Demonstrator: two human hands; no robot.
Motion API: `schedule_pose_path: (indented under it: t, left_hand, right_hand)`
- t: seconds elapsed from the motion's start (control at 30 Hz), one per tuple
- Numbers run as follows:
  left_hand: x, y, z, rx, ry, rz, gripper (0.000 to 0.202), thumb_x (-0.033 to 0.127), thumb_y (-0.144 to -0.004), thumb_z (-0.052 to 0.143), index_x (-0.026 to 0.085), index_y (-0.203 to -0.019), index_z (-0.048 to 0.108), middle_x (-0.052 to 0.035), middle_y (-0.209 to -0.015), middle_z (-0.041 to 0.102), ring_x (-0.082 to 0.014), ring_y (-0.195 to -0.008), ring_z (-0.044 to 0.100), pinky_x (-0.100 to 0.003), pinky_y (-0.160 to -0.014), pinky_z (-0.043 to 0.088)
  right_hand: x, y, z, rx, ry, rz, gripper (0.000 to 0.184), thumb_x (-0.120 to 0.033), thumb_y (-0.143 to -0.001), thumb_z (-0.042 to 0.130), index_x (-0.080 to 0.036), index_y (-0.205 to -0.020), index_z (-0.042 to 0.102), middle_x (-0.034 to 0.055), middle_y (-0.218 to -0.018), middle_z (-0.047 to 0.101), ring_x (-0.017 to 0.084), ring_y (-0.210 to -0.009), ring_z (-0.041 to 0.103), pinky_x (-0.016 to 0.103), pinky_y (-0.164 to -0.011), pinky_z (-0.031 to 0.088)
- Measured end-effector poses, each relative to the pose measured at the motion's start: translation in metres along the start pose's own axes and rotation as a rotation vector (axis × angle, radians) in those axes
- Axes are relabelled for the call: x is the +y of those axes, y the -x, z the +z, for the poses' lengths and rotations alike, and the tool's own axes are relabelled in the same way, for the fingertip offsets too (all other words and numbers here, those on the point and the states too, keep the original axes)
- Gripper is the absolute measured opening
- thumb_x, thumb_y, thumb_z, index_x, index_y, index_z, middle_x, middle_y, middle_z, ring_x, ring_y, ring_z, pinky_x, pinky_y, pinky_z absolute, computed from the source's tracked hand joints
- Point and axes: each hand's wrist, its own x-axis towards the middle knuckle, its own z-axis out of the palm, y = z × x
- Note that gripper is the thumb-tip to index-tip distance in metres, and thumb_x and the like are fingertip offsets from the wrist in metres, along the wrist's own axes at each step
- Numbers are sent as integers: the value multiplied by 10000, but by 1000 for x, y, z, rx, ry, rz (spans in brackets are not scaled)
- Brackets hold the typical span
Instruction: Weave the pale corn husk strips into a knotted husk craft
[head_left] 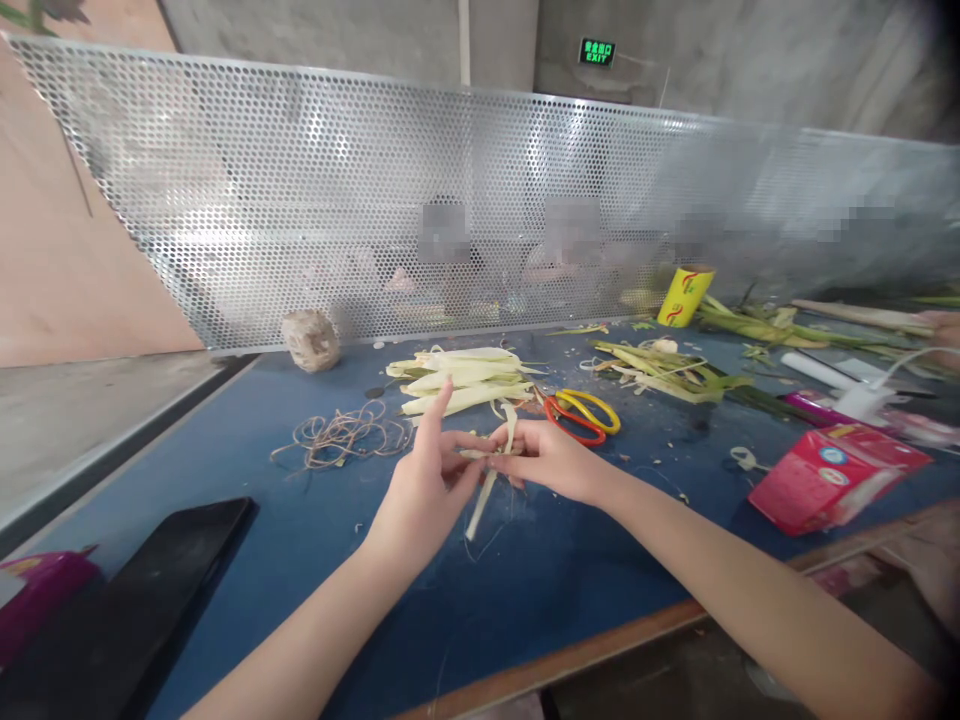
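Over the blue table, my left hand (424, 484) and my right hand (551, 458) meet fingertip to fingertip. Both pinch a narrow pale strip (482, 506) that looks like corn husk; one end sticks up between the fingers and the other hangs toward me. My left index finger points upward while the thumb and other fingers are closed. Just beyond the hands lies a pile of pale green corn husks (469, 382). Scissors (581, 415) with red and yellow handles rest right of the pile, their blades partly hidden. Loose brown twine (343, 438) is tangled to the left.
A perforated metal screen (360, 200) bounds the table's far side, with people behind it. A black phone (180, 560) lies front left. On the right are a red package (832, 475), more husks (667, 370) and a yellow roll (685, 297). A whitish lump (310, 340) stands back left.
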Motion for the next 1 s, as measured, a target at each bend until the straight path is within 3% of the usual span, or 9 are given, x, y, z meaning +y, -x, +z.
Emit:
schedule_pose_path:
  t: [0.1, 0.27, 0.43, 0.77, 1.0]
  left_hand:
    - [1, -1, 1, 31, -4, 5, 694, 147, -767, 507, 212, -1358, 149, -28, -838, 638, -128, -667, 649, -262, -640, 518]
    - [-3, -2, 0, 70, -76, 5, 770, 200, -758, 530, 210, -1376, 71, -60, -952, 605, -116, -633, 614, -254, -573, 492]
    - [-1, -5, -2, 27, -26, -117, 652, 212, -753, 538, 203, -1327, 227, 14, -709, 610, -127, -585, 580, -266, -577, 475]
    - [0, -12, -12, 53, 110, -170, 623, 295, -699, 618, 173, -1237, 328, 33, -620, 581, -102, -484, 492, -229, -482, 412]
    - [3, -17, -19, 108, 187, -192, 608, 256, -683, 647, 158, -1198, 340, 38, -598, 598, -89, -484, 505, -219, -493, 424]
  right_hand:
    - [-1, 1, 1, 5, 22, 19, 263, -394, -759, 586, -150, -857, 570, -43, -546, 484, 80, -483, 435, 211, -473, 330]
    - [-9, 4, 1, 52, 84, 45, 195, -336, -780, 559, -147, -808, 524, -56, -518, 442, 72, -468, 386, 203, -452, 285]
    - [-9, 5, 0, 75, 141, 46, 149, -303, -788, 540, -157, -780, 513, -62, -518, 414, 65, -454, 351, 196, -436, 260]
    - [-7, 2, -7, 167, 55, 12, 74, -220, -743, 548, -171, -714, 500, -61, -511, 443, 74, -446, 398, 203, -442, 286]
    - [-5, 4, -10, 125, 38, -20, 116, -275, -766, 561, -182, -752, 494, -54, -540, 473, 81, -474, 446, 212, -464, 334]
